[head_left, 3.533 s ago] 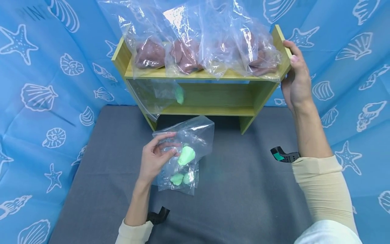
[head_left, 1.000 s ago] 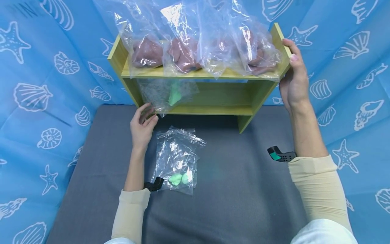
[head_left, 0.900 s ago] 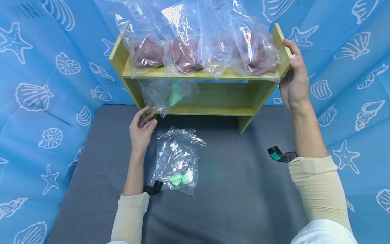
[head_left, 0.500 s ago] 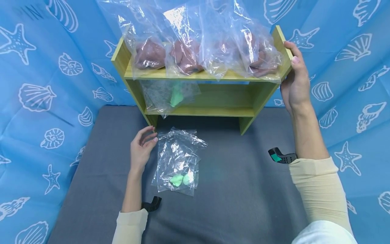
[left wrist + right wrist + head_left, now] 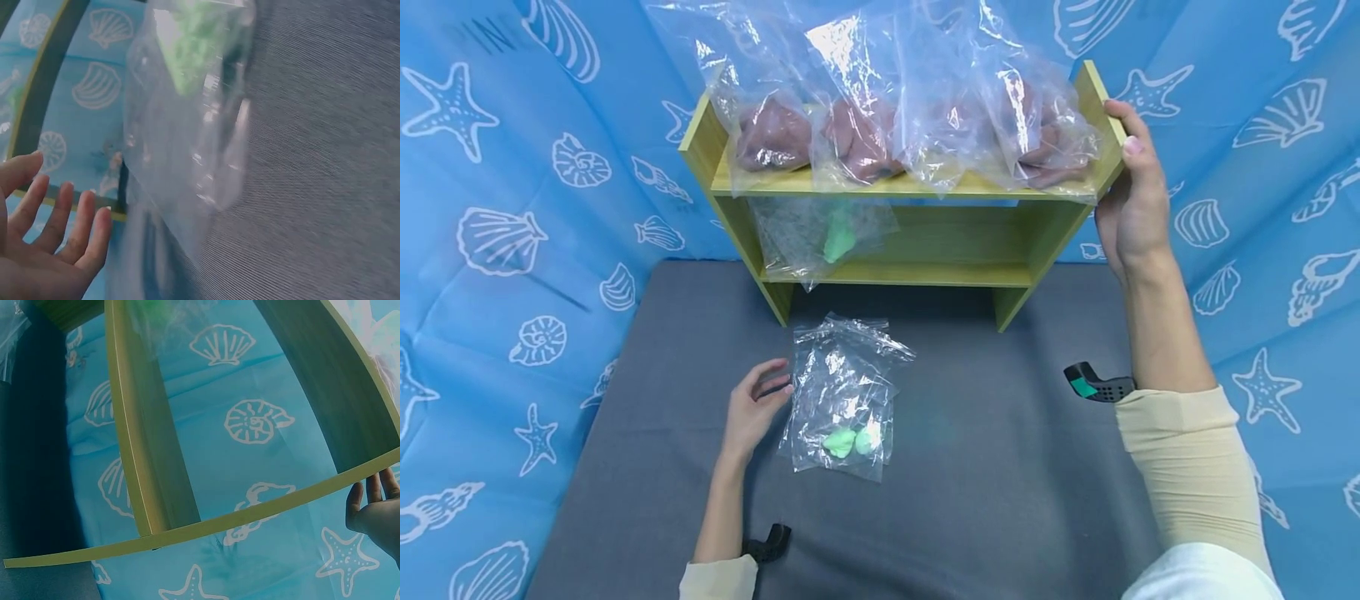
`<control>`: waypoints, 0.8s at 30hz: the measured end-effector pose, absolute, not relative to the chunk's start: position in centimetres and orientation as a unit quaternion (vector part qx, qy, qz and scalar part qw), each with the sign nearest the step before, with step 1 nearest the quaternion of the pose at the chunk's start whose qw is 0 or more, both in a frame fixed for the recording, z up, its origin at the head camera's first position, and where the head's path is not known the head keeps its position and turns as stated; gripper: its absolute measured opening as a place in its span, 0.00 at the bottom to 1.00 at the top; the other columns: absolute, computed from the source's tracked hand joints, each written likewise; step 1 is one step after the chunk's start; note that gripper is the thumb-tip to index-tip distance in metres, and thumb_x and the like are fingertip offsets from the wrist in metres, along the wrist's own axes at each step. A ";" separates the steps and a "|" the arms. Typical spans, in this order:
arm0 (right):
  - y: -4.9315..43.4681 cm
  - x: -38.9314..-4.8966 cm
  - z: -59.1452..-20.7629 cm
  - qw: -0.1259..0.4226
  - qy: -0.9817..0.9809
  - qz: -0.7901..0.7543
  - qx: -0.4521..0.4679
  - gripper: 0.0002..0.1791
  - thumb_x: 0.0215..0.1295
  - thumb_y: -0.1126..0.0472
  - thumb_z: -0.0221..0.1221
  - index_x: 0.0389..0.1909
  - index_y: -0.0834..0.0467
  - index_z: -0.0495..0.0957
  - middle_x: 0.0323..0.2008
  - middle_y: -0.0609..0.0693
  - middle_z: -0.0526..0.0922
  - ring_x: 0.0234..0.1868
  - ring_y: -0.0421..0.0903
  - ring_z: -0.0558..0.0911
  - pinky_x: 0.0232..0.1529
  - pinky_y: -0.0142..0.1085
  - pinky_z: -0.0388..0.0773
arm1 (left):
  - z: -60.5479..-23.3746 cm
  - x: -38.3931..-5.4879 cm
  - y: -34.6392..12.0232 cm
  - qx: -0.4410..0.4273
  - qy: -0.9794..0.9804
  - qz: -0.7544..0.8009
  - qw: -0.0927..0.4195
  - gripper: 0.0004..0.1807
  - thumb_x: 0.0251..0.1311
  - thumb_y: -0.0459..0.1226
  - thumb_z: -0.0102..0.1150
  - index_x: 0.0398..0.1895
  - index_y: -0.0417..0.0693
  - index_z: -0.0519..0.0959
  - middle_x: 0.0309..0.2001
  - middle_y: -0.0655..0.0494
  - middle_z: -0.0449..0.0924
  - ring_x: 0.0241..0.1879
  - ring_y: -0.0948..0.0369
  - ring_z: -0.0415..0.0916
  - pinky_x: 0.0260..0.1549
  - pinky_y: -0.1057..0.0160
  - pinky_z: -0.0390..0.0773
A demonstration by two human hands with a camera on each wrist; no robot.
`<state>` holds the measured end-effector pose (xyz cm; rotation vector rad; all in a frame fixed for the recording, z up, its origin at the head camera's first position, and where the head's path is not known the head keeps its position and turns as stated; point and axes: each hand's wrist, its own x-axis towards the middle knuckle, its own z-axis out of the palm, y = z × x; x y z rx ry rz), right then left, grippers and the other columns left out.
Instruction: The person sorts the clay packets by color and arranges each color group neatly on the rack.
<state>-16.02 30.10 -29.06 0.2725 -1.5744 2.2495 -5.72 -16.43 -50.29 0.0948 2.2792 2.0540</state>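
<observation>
In the head view my left hand (image 5: 758, 408) holds nothing, its fingers loosely bent beside clear zip bags (image 5: 842, 367) lying overlapped on the grey cloth. Pale green lumps (image 5: 839, 442) show inside these bags. The left wrist view has the same hand (image 5: 53, 244) with fingers spread and bag plastic beyond it. My right hand (image 5: 1133, 192) grips the upper right side panel of a small wooden shelf (image 5: 958, 242). Fingertips of that hand (image 5: 378, 509) meet the panel's edge in the right wrist view. Another clear bag (image 5: 797, 237) with a green lump (image 5: 840, 237) rests on the shelf's lower board.
Several clear bags with reddish-brown lumps (image 5: 775, 137) fill the shelf's top board. Grey cloth (image 5: 985, 467) covers the table. A blue curtain (image 5: 647, 108) with white shell prints stands behind the shelf and along both sides.
My left hand has put a green-lump bag on the lower board beside another, let go, and drawn back down to the left of the bags on the table. My right hand stays on the shelf.
</observation>
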 end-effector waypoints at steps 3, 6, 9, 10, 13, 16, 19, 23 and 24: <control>30.1 -16.0 -29.0 0.192 -0.558 0.801 0.099 0.25 0.66 0.54 0.49 0.63 0.55 0.73 0.63 0.58 0.66 0.57 0.52 0.70 0.48 0.39 0.73 | -52.1 -5.5 -17.0 0.019 0.753 0.655 0.057 0.26 0.61 0.24 0.64 0.64 0.35 0.72 0.63 0.38 0.72 0.59 0.36 0.71 0.49 0.71 0.77; 30.1 -16.0 -29.0 0.192 -0.555 0.803 0.099 0.25 0.66 0.54 0.49 0.63 0.55 0.73 0.63 0.58 0.66 0.57 0.52 0.70 0.48 0.38 0.73 | -52.9 -5.2 -17.4 0.012 0.765 0.639 0.082 0.27 0.62 0.26 0.64 0.65 0.37 0.72 0.64 0.39 0.71 0.60 0.39 0.72 0.49 0.72 0.77; 30.0 -16.0 -29.1 0.190 -0.554 0.804 0.099 0.25 0.66 0.54 0.49 0.63 0.54 0.73 0.63 0.58 0.66 0.57 0.52 0.70 0.48 0.38 0.73 | -53.4 -4.6 -17.8 0.005 0.771 0.630 0.093 0.27 0.63 0.27 0.64 0.65 0.37 0.72 0.64 0.39 0.72 0.59 0.40 0.74 0.47 0.73 0.77; 30.0 -16.0 -29.1 0.189 -0.555 0.804 0.099 0.25 0.66 0.54 0.49 0.63 0.54 0.73 0.63 0.58 0.66 0.57 0.52 0.70 0.48 0.38 0.73 | -53.5 -4.4 -17.9 0.001 0.772 0.628 0.095 0.26 0.63 0.27 0.64 0.65 0.36 0.72 0.64 0.39 0.72 0.59 0.40 0.74 0.46 0.73 0.77; 30.0 -16.1 -29.1 0.189 -0.558 0.802 0.098 0.25 0.66 0.54 0.49 0.64 0.54 0.73 0.64 0.58 0.66 0.58 0.52 0.70 0.49 0.39 0.73 | -53.8 -3.9 -18.1 -0.012 0.768 0.631 0.107 0.26 0.63 0.27 0.63 0.65 0.36 0.71 0.64 0.39 0.71 0.58 0.40 0.75 0.45 0.71 0.78; 30.0 -16.1 -29.1 0.194 -0.559 0.800 0.098 0.25 0.66 0.53 0.49 0.63 0.54 0.73 0.64 0.57 0.66 0.58 0.52 0.70 0.49 0.39 0.73 | -53.9 -3.6 -18.2 -0.024 0.762 0.635 0.124 0.26 0.65 0.28 0.62 0.66 0.38 0.71 0.65 0.40 0.70 0.55 0.44 0.77 0.43 0.67 0.81; 30.0 -16.0 -29.1 0.194 -0.557 0.802 0.099 0.25 0.66 0.54 0.49 0.63 0.55 0.73 0.64 0.58 0.66 0.57 0.52 0.70 0.48 0.39 0.73 | -53.9 -3.4 -18.2 -0.039 0.751 0.645 0.136 0.26 0.66 0.28 0.61 0.67 0.39 0.70 0.66 0.41 0.69 0.52 0.50 0.79 0.42 0.62 0.83; 30.0 -16.0 -29.1 0.193 -0.555 0.803 0.099 0.25 0.66 0.54 0.49 0.63 0.55 0.73 0.63 0.58 0.66 0.57 0.52 0.70 0.47 0.39 0.74 | -53.9 -3.2 -18.3 -0.044 0.731 0.663 0.158 0.26 0.66 0.28 0.60 0.68 0.39 0.69 0.66 0.40 0.69 0.51 0.52 0.80 0.44 0.59 0.83; 30.0 -16.0 -29.1 0.192 -0.556 0.803 0.099 0.25 0.66 0.54 0.49 0.63 0.55 0.73 0.63 0.58 0.66 0.57 0.52 0.70 0.47 0.39 0.74 | -53.9 -3.2 -18.3 -0.042 0.726 0.666 0.167 0.26 0.67 0.29 0.59 0.68 0.40 0.69 0.65 0.40 0.69 0.51 0.51 0.80 0.44 0.58 0.83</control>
